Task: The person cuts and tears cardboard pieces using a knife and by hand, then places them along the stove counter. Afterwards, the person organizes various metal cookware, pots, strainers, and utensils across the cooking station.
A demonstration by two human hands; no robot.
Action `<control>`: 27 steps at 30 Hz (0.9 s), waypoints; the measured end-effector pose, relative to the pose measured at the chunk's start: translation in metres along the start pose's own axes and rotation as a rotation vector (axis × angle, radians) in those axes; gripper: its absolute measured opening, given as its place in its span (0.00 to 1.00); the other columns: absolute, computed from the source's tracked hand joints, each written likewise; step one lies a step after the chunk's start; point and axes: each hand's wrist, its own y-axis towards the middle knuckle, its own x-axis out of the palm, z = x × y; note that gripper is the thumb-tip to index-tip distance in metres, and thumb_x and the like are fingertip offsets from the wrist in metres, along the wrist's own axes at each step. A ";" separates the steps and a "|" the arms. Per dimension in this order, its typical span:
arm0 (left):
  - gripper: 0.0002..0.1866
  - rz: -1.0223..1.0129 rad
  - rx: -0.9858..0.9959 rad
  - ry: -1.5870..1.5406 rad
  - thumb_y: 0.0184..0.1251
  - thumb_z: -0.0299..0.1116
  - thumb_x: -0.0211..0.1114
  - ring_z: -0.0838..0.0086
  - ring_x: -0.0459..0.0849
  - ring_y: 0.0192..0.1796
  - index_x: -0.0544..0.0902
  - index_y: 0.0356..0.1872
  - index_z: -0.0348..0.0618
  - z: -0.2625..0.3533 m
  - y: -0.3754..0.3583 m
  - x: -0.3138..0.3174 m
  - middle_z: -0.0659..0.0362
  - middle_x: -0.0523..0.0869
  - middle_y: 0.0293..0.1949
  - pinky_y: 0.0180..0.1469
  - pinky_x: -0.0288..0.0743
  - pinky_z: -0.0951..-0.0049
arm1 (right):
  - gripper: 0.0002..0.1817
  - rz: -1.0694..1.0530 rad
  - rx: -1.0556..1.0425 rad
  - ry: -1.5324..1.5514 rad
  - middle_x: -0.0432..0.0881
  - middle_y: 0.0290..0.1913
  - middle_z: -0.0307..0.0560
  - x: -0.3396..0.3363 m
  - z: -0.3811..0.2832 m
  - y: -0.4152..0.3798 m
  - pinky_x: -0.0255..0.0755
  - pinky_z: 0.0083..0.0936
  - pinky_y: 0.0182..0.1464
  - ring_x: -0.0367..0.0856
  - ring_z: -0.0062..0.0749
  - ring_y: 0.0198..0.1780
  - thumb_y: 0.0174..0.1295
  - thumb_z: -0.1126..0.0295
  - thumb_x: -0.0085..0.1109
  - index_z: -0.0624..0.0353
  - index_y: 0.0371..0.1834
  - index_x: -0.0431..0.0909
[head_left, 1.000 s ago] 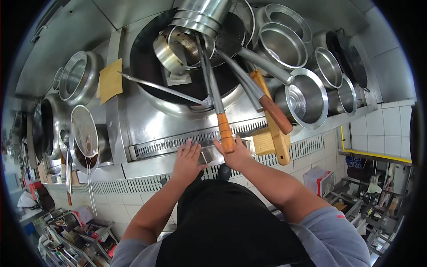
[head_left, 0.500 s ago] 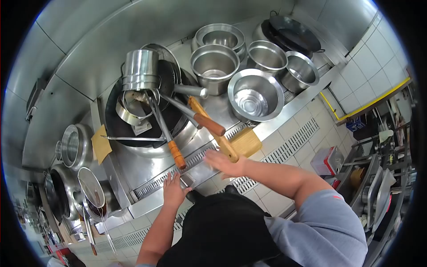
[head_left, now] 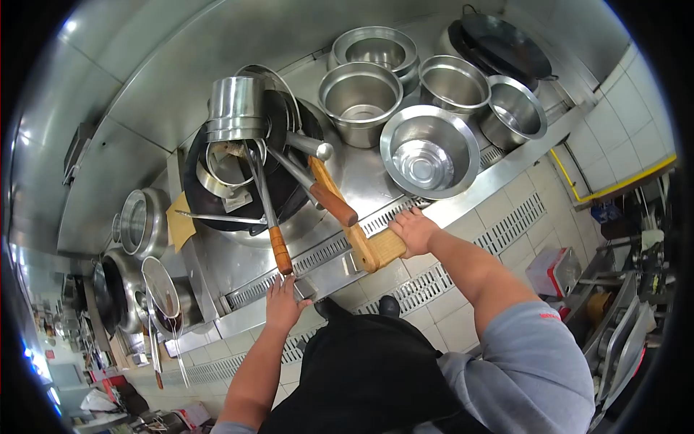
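My right hand [head_left: 415,231] grips the right end of a light wooden block [head_left: 387,247] at the front edge of the steel counter. Against the block's left side lies a long light wooden handle [head_left: 356,233]. My left hand [head_left: 284,302] rests at the counter edge with its fingers stretched out. Just above its fingertips is the brown wooden handle [head_left: 280,249] of a metal utensil leaning on a black wok [head_left: 199,184]. A second brown handle [head_left: 334,205] points toward the front. The wok holds a steel pot [head_left: 236,108] and a metal ring-shaped piece.
Steel pots [head_left: 360,98] and a wide steel basin [head_left: 426,153] stand at the back right, near black pans [head_left: 506,47]. Several bowls and a mesh strainer [head_left: 160,288] are at the left. A slotted drain [head_left: 412,293] crosses the tiled floor. A shelf rack stands at right.
My right hand has moved right from near the long handle onto the end of the wooden block. My left hand stays at the counter edge. The view has shifted slightly.
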 end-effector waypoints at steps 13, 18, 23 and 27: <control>0.45 0.137 -0.155 -0.190 0.62 0.54 0.70 0.49 0.64 0.77 0.64 0.75 0.40 0.001 -0.057 -0.019 0.40 0.68 0.73 0.77 0.58 0.52 | 0.55 0.250 0.142 -0.097 0.66 0.71 0.61 -0.008 -0.055 -0.031 0.53 0.52 0.76 0.60 0.54 0.76 0.43 0.49 0.81 0.56 0.75 0.61; 0.36 0.266 -0.251 -0.479 0.63 0.49 0.70 0.49 0.76 0.68 0.74 0.69 0.41 -0.025 -0.100 0.004 0.42 0.77 0.67 0.70 0.70 0.56 | 0.30 0.418 0.055 0.170 0.76 0.63 0.65 -0.004 -0.113 -0.070 0.69 0.46 0.66 0.73 0.58 0.66 0.56 0.60 0.73 0.63 0.59 0.78; 0.26 0.330 -0.251 -0.660 0.65 0.46 0.70 0.53 0.84 0.58 0.83 0.58 0.39 -0.040 -0.084 -0.059 0.46 0.87 0.54 0.62 0.77 0.61 | 0.21 0.197 -0.004 0.505 0.86 0.44 0.57 -0.018 -0.157 -0.058 0.78 0.41 0.52 0.85 0.52 0.46 0.63 0.57 0.67 0.62 0.52 0.83; 0.23 0.552 -0.127 -0.852 0.69 0.44 0.68 0.58 0.89 0.50 0.83 0.56 0.35 -0.050 -0.030 -0.135 0.48 0.90 0.48 0.56 0.80 0.64 | 0.18 0.106 -0.115 0.649 0.87 0.32 0.50 -0.098 -0.201 -0.029 0.79 0.38 0.43 0.86 0.47 0.35 0.66 0.58 0.65 0.59 0.52 0.84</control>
